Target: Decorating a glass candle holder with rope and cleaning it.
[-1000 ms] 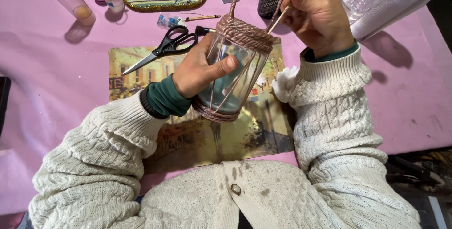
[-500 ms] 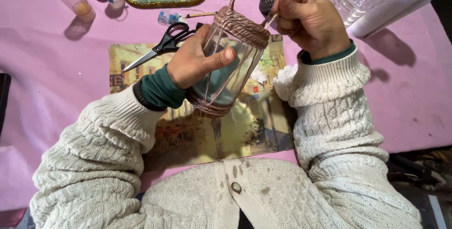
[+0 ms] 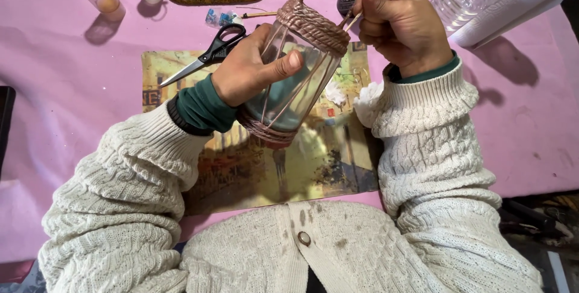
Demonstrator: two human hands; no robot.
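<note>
Jar [image 3: 295,76] has tipped a bit more upright; left hand [image 3: 250,70] wraps it steady mid-frame so the fisted right hand [image 3: 401,25] can work its thin stick [image 3: 356,0] at the cord-wrapped neck.

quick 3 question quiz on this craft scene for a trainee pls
1. True or false: the left hand grips the glass jar off the mat.
2. What does the right hand hold? A) scissors B) a thin stick C) a bottle
3. Which tool lies on the pink cloth behind the left wrist?

Key: 1 true. 2 B, the thin stick, its tip at the jar's cord-wrapped neck. 3 the black-handled scissors.
</note>
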